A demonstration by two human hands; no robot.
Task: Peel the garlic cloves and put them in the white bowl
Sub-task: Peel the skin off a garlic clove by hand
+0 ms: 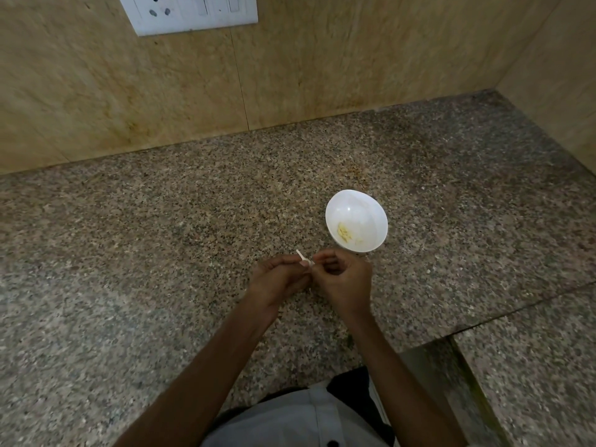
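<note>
A white bowl [356, 221] stands on the speckled granite counter [161, 253], with a few pale peeled garlic cloves [344, 235] in its bottom. Just in front of it and to its left, my two hands meet above the counter. My left hand [277, 280] and my right hand [343, 279] pinch a small garlic clove [306, 262] between their fingertips. A thin white strip of skin sticks up from the clove. Most of the clove is hidden by the fingers.
A beige tiled wall [290, 75] rises behind the counter and at the right. A white socket plate [190, 12] is mounted at the top. The counter steps down at a seam and edge [451, 337] near my right forearm.
</note>
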